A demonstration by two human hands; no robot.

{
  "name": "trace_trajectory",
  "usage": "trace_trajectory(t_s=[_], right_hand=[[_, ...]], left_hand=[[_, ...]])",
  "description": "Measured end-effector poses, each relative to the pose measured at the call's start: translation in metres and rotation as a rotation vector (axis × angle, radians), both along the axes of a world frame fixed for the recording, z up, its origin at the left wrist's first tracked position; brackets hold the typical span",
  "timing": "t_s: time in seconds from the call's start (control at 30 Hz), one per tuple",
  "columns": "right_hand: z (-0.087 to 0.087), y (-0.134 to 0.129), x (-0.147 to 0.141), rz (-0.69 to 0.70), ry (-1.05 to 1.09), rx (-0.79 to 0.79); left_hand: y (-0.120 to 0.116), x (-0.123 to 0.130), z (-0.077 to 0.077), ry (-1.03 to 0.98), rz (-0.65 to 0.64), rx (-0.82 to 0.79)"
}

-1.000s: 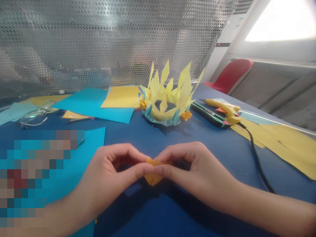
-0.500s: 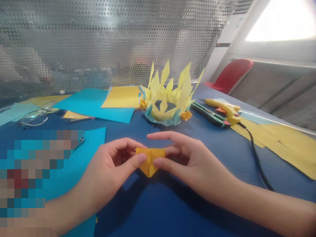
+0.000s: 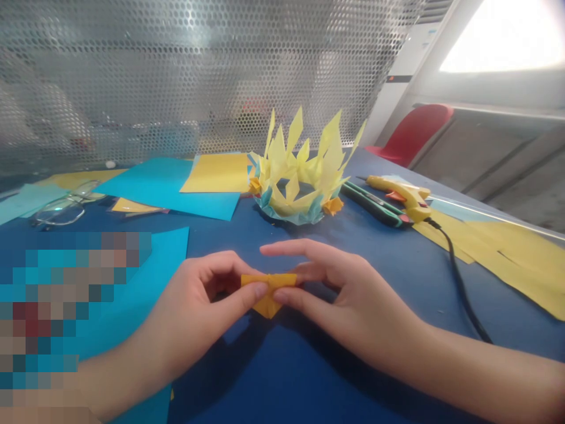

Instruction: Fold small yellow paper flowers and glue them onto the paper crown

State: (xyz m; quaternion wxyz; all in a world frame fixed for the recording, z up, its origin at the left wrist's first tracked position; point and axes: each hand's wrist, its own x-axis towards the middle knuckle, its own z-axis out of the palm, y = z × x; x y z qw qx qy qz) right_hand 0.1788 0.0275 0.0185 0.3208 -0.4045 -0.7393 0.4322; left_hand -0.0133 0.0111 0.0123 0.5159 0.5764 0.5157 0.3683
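Note:
A small folded piece of orange-yellow paper (image 3: 270, 307) is held just above the blue table, its flat edge up and its point toward me. My left hand (image 3: 207, 294) pinches its left side, thumb on the near face and fingers behind. On the right side, my right hand (image 3: 335, 288) grips it between thumb and fingers, with the index finger stretched out above the paper. The fingers behind the paper are partly hidden. Beyond my hands stands a yellow paper crown (image 3: 291, 197) with tall points, a light-blue base and small orange paper pieces.
Blue paper sheets (image 3: 170, 185) and a yellow sheet (image 3: 216, 174) lie at the back left, beside eyeglasses (image 3: 62, 211). A green cutter (image 3: 375, 206), a yellow glue gun (image 3: 408, 197) with a black cord and yellow paper strips (image 3: 507, 253) lie right. Pixelation covers the left front.
The folded paper's upper edge has tipped lower, and both thumbs have shifted slightly, the left one inward. Both hands keep hold of it. Objects on the table stay put.

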Motion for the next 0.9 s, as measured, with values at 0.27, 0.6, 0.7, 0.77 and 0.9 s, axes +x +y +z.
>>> trace_trajectory(t_s=[0.27, 0.6, 0.7, 0.77, 0.9], right_hand=[[-0.0005, 0.0013, 0.0008, 0.046, -0.002, 0.035], [-0.0007, 0.0072, 0.0000, 0.168, 0.291, -0.352], [-0.0005, 0.0068, -0.0004, 0.193, 0.319, -0.386], [-0.0003, 0.0058, -0.0008, 0.191, 0.320, -0.384], [0.0005, 0.0048, -0.0013, 0.180, 0.308, -0.373]], left_hand=[[0.0000, -0.0009, -0.0001, -0.010, -0.038, 0.030], [0.0012, -0.0052, -0.0003, -0.227, -0.077, -0.005], [0.0001, -0.0059, -0.0009, -0.225, -0.085, -0.013], [-0.0004, -0.0064, -0.0014, -0.217, -0.076, -0.016], [0.0004, -0.0071, -0.0014, -0.189, -0.064, -0.005]])
